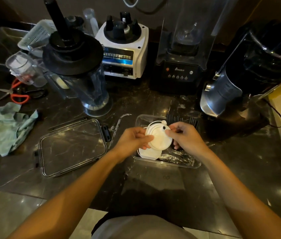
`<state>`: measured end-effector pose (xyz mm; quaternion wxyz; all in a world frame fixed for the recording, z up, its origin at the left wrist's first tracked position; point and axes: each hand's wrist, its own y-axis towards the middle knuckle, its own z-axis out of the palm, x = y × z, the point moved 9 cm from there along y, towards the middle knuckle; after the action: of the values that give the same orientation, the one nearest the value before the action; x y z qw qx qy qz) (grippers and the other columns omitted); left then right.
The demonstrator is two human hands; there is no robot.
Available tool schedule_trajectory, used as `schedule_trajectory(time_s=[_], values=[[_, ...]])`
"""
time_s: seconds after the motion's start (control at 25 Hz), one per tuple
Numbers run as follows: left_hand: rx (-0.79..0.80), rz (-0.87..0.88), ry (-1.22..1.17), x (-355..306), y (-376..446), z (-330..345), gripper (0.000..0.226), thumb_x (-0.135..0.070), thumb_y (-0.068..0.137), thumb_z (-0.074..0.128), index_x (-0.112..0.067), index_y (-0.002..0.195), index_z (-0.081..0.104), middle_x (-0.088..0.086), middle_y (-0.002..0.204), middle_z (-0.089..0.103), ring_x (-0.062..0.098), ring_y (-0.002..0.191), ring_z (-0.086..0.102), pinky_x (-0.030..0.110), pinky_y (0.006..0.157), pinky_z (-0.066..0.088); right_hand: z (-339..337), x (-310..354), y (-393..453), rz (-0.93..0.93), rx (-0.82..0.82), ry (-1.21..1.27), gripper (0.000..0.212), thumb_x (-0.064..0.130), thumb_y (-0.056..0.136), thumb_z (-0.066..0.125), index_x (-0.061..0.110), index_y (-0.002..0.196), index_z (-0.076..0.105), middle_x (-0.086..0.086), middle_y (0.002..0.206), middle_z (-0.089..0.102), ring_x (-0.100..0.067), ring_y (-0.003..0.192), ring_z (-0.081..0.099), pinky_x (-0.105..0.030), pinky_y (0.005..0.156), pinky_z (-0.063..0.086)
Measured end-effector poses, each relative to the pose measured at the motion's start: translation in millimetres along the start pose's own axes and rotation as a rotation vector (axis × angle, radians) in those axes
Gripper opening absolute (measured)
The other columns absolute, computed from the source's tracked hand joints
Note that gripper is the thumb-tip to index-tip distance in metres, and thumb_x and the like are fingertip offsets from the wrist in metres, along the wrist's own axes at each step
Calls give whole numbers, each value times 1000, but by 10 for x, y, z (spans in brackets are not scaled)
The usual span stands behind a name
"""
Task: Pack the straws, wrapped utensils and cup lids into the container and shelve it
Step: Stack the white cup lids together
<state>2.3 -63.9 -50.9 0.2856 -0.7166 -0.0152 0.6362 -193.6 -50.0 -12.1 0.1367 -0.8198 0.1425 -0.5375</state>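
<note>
A clear rectangular container (193,165) stands on the dark counter in front of me. Above it, my left hand (132,139) and my right hand (186,135) both pinch a small stack of white cup lids (159,138) by its edges. Another white lid (149,153) lies inside the container at its left end. Plastic-wrapped utensils (177,156) lie along the container's near side. Black straws (194,121) stick out at its far right. The container's clear lid (72,147), with black clips, lies flat to the left.
A blender jar (82,73), a white blender base (124,49), a black blender (181,66) and a dark machine (236,80) line the back. Orange-handled scissors (15,94), a green cloth (3,128) and one wrapped straw (117,125) lie on the left.
</note>
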Motion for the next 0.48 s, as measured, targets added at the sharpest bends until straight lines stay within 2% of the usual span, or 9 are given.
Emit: schedule_trajectory(time_s=[0.2,0.48], values=[[-66,-15,-97,53,-112,-182,24,-11,90,77,-3,112,69,9,83,79,20,69,73,28,58,55,248,180,94,-60,70,-29,13,21,96,71,11,104,72,-3,84,67,-14,60,59,-30,56,54],[-157,16,-159,117,-299,-623,23,-11,93,74,-6,115,69,10,83,79,22,70,72,27,61,56,720,342,241,-37,143,61,17,14,97,70,6,112,69,-6,81,64,-13,55,58,-25,51,51]])
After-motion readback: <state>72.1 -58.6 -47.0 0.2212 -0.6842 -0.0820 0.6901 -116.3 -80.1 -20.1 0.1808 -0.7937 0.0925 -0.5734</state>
